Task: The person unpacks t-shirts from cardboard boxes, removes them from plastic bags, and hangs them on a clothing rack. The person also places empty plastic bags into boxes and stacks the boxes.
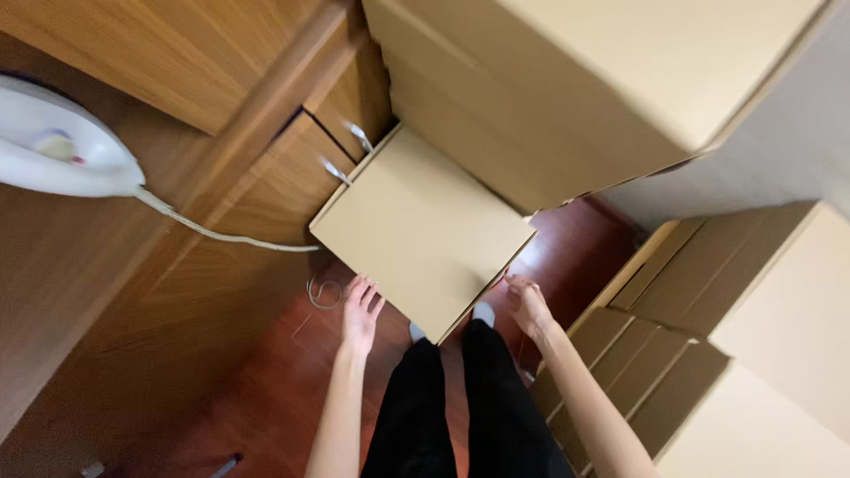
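Observation:
A flat brown cardboard box (pixel 421 226) lies low in front of me, just above my feet. My left hand (pixel 360 310) is open with fingers spread, close to the box's near left edge but apart from it. My right hand (pixel 527 304) reaches toward the box's near right corner with fingers loosely curled; whether it touches the cardboard is unclear. Neither hand holds anything. My legs in black trousers (pixel 460 407) stand between the two arms.
A tall stack of large cardboard boxes (pixel 567 80) rises behind the flat box. More boxes (pixel 708 354) are piled at the right. A wooden cabinet with metal handles (pixel 336 168) stands at the left, with a white appliance (pixel 62 146) and its cord on top. The floor is dark red wood.

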